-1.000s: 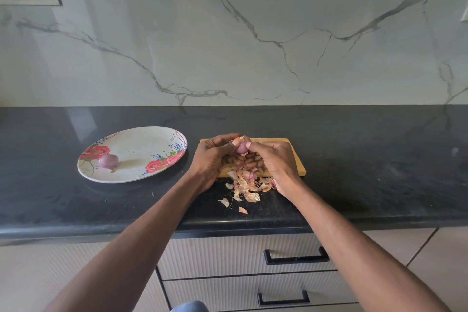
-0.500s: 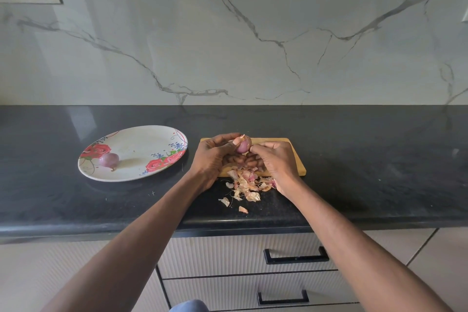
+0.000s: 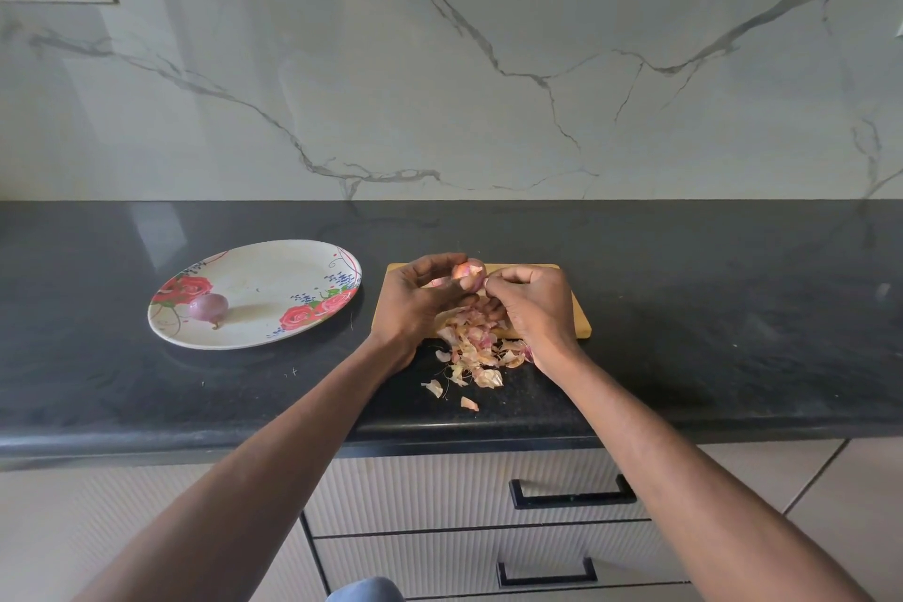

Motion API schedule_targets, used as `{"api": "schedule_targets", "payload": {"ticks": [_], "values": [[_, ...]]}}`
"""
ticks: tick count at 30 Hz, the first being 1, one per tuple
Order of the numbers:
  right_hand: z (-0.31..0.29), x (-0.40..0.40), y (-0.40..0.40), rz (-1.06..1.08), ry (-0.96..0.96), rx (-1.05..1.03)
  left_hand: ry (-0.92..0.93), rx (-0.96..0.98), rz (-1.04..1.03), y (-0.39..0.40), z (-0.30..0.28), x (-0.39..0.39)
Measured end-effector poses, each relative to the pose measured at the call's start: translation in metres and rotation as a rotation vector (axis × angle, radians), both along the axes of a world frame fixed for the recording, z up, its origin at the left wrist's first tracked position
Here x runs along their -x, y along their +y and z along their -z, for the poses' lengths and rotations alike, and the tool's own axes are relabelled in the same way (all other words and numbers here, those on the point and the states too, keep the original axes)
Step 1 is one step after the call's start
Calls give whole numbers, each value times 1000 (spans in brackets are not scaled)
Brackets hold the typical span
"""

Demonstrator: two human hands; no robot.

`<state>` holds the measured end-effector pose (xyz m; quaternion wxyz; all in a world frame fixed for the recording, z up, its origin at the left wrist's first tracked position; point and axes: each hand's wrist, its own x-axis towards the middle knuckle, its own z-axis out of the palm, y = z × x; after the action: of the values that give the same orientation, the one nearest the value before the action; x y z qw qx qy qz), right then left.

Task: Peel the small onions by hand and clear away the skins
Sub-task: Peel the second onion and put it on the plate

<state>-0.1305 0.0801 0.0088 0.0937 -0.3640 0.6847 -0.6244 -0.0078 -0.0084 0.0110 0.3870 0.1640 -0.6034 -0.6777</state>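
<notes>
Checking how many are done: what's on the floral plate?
One small onion lies on the floral plate, near its left rim. Nothing covers the plate, so nothing there is hidden. No skins show on it.

The right hand (image 3: 535, 303) now sits a little off the onion (image 3: 468, 270), its fingertips pinching at the side instead of covering it, so more of the onion shows above the left hand (image 3: 415, 303).

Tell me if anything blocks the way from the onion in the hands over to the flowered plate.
Nothing visible does. The onion is held above the cutting board, gripped by the left hand, and the black counter between board and plate is bare. The plate holds only one onion near its left rim.
</notes>
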Motion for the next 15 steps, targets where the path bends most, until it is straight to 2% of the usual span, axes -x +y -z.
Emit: {"api": "schedule_targets", "payload": {"ticks": [9, 15], "values": [[4, 0, -6, 12, 114, -27, -49, 132, -32, -1, 4, 1], [0, -2, -2, -23, 78, 21, -55, 40, -60, 2, -1, 1]]}}
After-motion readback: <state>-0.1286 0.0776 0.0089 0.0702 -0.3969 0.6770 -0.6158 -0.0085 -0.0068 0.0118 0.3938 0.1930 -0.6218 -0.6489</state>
